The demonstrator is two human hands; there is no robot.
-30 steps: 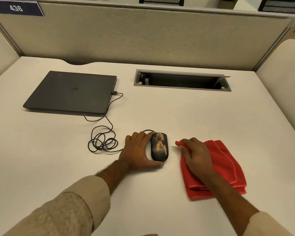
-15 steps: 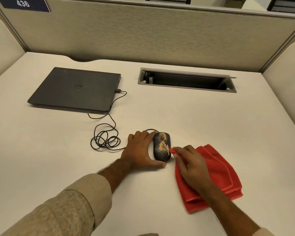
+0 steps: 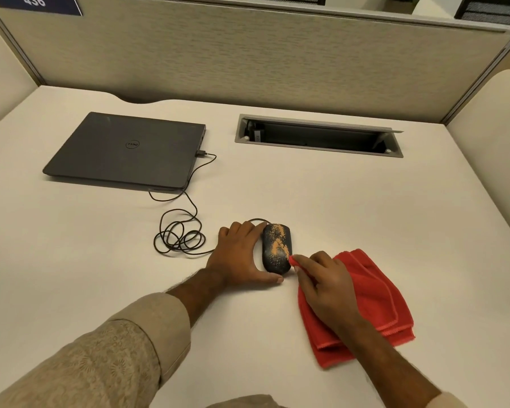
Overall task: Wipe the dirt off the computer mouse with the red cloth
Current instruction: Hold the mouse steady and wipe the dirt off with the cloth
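Orange-brown grit covers most of the black computer mouse point(image 3: 276, 248), which sits on the white desk point(image 3: 365, 207) near its front middle, between my two hands; my left hand point(image 3: 242, 254) cups its left side, fingers curved along the edge and thumb laid under its near end, bracing it; my right hand point(image 3: 324, 281) pinches a corner of the red cloth point(image 3: 377, 298) between thumb and forefinger, that corner touching the mouse's lower right flank, the rest of the cloth lying folded on the desk under and beside my wrist. Risks as I judge them: only a small pinch of fabric is presented, so a stroke may smear grit or push it onto the desk rather than lift it; a hard rightward-to-left wipe could slide the mouse if my brace is loose; the cable point(image 3: 180, 237) lies coiled just left, running up to the closed laptop point(image 3: 124, 148), and a jerk on the mouse could drag it; the dragged cloth may bunch under my wrist.
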